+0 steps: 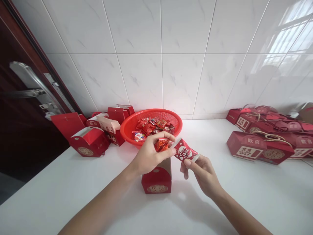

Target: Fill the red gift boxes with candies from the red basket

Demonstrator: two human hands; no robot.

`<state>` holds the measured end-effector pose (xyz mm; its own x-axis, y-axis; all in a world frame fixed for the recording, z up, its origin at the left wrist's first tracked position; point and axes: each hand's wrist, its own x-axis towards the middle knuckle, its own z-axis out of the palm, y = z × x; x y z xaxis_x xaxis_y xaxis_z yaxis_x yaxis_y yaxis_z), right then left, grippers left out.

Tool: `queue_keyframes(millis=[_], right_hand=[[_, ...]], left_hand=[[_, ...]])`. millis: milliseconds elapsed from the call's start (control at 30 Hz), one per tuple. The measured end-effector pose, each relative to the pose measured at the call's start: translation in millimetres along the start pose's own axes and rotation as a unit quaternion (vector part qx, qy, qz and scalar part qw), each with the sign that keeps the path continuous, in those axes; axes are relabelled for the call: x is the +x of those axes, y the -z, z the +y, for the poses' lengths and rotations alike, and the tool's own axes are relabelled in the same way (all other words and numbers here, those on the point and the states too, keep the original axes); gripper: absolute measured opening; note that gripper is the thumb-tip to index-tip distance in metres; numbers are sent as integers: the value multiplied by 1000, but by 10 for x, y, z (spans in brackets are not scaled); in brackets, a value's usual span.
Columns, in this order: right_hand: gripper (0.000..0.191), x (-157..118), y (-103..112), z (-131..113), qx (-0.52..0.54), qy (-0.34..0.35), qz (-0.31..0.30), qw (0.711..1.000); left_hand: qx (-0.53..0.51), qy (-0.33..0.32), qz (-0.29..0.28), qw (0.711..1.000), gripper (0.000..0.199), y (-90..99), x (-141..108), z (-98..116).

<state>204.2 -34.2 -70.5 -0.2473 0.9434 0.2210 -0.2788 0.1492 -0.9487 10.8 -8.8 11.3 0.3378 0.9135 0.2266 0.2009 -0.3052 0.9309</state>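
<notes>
My left hand [152, 154] is closed around orange-red wrapped candies [161, 145], above a small red gift box [156, 181] that stands on the white table. Its fingertips also meet the left end of a red packet [184, 150] with white characters. My right hand [204, 173] pinches the lower right end of that packet between thumb and fingers. Just behind my hands is a red plastic basket [127, 129] holding several wrapped candies [149, 125]. The top of the box is partly hidden by my left hand.
Several red boxes [90, 143], some with raised lids, stand at the left near a dark door [22, 107] with a metal handle. Closed red boxes with twine [249, 147] are grouped at the right. A tiled wall [139, 78] rises behind the table [97, 189].
</notes>
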Motion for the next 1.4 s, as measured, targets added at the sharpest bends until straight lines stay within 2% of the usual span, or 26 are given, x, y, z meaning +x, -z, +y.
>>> queue_keyframes(millis=[167, 467, 667, 833, 1000, 1233, 1400], right_hand=[[33, -1, -58, -46, -31, 27, -2, 999], [33, -6, 8, -3, -25, 7, 18, 1000], [30, -9, -31, -24, -25, 31, 29, 999], [28, -23, -36, -47, -12, 24, 22, 999], [32, -34, -63, -92, -49, 3, 53, 997], [33, -33, -86, -109, -42, 7, 67, 997], [28, -38, -68, -66, -13, 14, 50, 999]], left_hand=[[22, 2, -26, 999, 13, -9, -22, 16], [47, 5, -52, 998, 12, -36, -32, 38], [49, 11, -32, 998, 16, -28, -26, 30], [52, 16, -40, 998, 16, -37, -40, 14], [50, 33, -56, 997, 19, -73, -72, 4], [61, 32, -64, 996, 18, -78, -82, 6], [66, 21, -59, 996, 19, -54, -80, 15]])
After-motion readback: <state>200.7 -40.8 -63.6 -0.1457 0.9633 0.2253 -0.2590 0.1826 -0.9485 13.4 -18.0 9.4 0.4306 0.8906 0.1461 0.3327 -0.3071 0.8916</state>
